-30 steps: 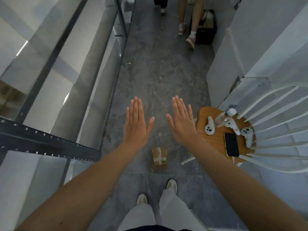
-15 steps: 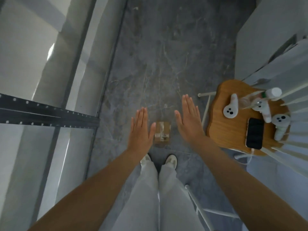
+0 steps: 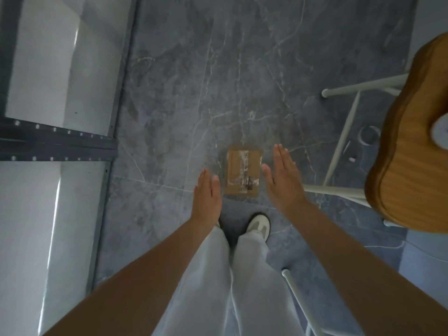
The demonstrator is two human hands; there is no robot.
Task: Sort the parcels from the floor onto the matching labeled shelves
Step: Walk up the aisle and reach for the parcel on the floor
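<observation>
A small brown cardboard parcel [image 3: 244, 173] sealed with clear tape lies flat on the grey marble floor, just ahead of my feet. My left hand [image 3: 207, 195] hovers to its left with straight fingers, holding nothing. My right hand [image 3: 282, 180] hovers to its right, also flat and empty. Both hands flank the parcel without touching it. A shelf [image 3: 55, 144] with white boards and a dark perforated metal beam runs along the left.
A wooden chair seat [image 3: 412, 154] on white legs [image 3: 341, 139] stands at the right, close to the parcel, with a white object at its edge. Another white leg [image 3: 298, 301] crosses the lower right. My white trousers and shoes fill the lower middle.
The view has tilted further down and moved closer to the floor. Both hands have dropped lower, to either side of the parcel. The chair has slid toward the right edge.
</observation>
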